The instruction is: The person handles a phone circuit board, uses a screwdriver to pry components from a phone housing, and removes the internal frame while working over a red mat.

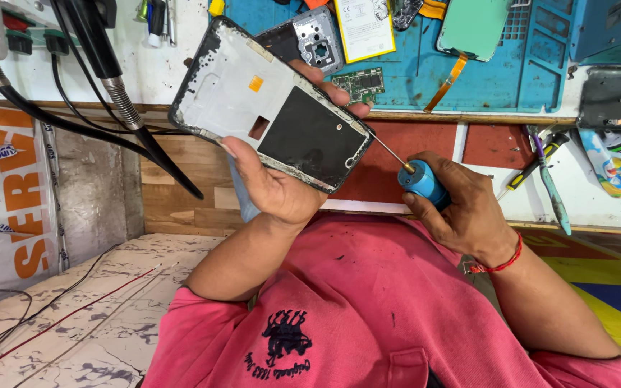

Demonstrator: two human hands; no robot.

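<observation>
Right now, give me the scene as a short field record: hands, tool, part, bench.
left hand: holds phone frame, tilted, inner side facing the camera
right hand: grips blue-handled screwdriver
tool tip: at the frame's lower right edge
bench: blue repair mat with green circuit board, yellow-edged battery, green phone screen
right of hands: green-handled tool on white surface
left: black cables
</observation>
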